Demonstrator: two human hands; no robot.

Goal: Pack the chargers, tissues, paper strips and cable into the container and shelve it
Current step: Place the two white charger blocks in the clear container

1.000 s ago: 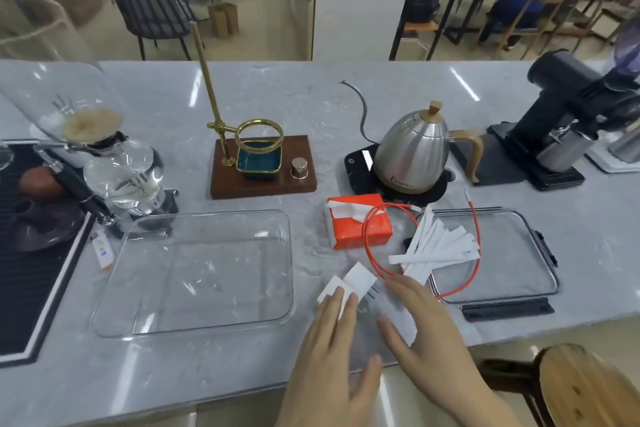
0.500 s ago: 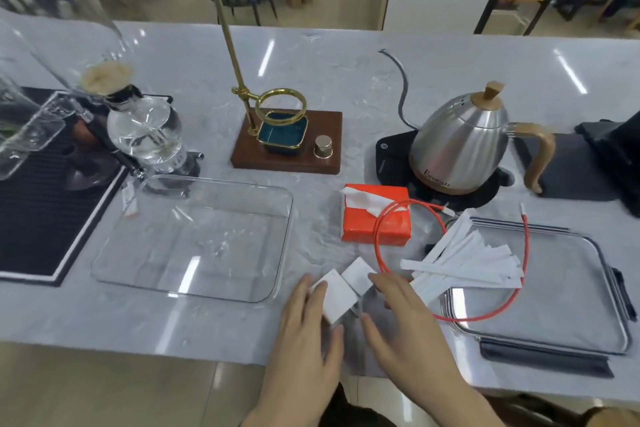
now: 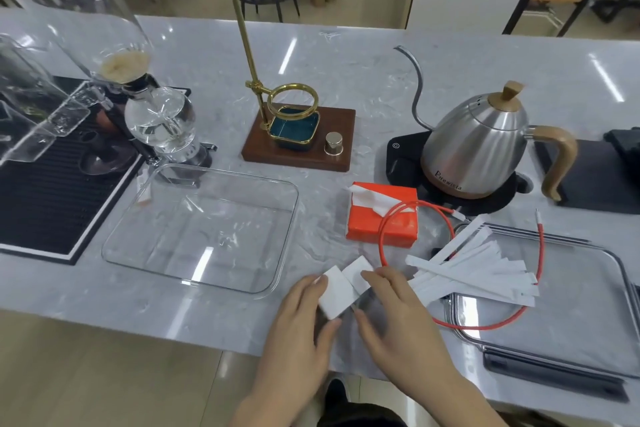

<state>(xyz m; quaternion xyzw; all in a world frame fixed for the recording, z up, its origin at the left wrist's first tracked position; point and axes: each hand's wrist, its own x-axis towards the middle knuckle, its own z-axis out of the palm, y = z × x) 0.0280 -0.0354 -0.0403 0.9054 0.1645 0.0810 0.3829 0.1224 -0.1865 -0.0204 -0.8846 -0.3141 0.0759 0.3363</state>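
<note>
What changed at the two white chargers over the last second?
Both hands closed in: the left hand now grips the nearer charger, and the right hand touches the farther charger. The container, tissues, cable and paper strips stayed put.

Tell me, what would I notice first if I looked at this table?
Probably the bright orange tissue pack in the middle, with a red cable looping from it over white paper strips. Behind it stands a shiny silver kettle. Up front, two hands touch small white chargers.
</note>
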